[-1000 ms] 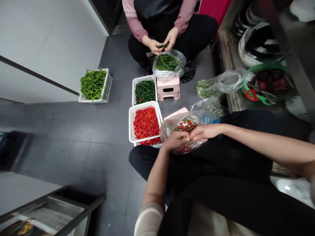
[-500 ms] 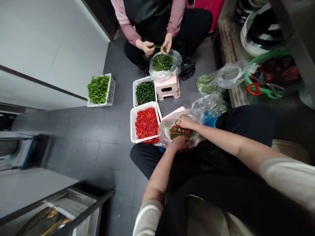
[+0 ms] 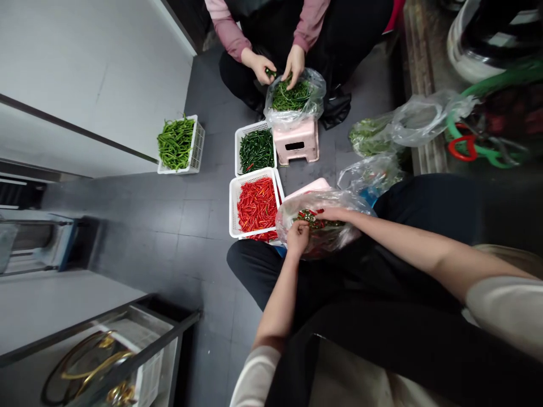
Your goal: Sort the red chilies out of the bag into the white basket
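A clear plastic bag [image 3: 286, 209] stands open in front of my knees, with red chili peppers and green stems in it. At the bag's near left rim, my left hand [image 3: 298, 237] is closed in a pinch; whatever it holds is too small to make out. My right hand [image 3: 335, 214] reaches into the bag from the right, fingers closed at a red chili pepper [image 3: 319, 211]. Just left of the bag sits a white basket [image 3: 233, 212] full of red chili peppers [image 3: 257, 204], stacked on another with more of them.
Dark green chilies [image 3: 257, 150] fill a white basket behind the red ones. Longer green peppers [image 3: 175, 143] fill a basket by the wall. Opposite, a co-worker's hands [image 3: 292, 66] work over a bag on a pink stool [image 3: 296, 141]. Red-handled scissors [image 3: 463, 148] lie at a green basket, right.
My left hand has come up out of the bag to its left rim, fingers pinched. My right hand stays in the bag. The co-worker's hands have lowered toward their bag. The view has shifted slightly.
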{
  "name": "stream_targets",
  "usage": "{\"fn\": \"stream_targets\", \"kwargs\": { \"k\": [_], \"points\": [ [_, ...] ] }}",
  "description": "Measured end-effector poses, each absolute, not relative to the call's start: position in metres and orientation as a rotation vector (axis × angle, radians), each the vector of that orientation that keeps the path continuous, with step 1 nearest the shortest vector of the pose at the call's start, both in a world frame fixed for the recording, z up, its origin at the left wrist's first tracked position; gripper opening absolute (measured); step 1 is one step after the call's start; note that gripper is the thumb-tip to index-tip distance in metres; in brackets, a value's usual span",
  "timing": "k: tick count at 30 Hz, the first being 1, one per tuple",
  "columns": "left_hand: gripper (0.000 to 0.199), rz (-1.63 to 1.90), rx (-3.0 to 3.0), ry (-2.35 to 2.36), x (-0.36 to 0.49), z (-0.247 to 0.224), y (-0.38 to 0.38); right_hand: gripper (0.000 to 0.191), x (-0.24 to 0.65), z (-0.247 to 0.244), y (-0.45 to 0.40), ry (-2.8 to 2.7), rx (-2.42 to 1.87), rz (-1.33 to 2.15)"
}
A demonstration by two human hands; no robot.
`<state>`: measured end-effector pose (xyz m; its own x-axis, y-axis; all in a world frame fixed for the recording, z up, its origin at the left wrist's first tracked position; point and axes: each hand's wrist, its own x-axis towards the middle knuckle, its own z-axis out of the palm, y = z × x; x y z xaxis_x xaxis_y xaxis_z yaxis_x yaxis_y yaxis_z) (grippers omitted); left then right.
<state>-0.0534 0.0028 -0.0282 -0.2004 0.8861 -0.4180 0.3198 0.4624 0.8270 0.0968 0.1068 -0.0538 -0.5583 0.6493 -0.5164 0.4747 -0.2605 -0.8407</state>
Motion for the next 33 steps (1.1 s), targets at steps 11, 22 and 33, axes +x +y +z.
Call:
{"fn": "stream_targets", "kwargs": {
  "k": [11,22,33],
  "points": [
    [0.018,0.997,0.484,1.431,-0.035,-0.011,0.017,0.04,0.119,-0.034,0.098,-1.499,-1.007,2.552],
    [0.023,1.132,0.557,1.632,-0.042,-0.009,0.014,0.037,0.117,-0.031,0.082,-1.674,-1.197,2.137],
    [0.013,1.106,0.066,1.385,-0.038,-0.006,0.012,0.036,0.113,-0.025,0.075,-1.576,-0.784,2.284]
  ]
}}
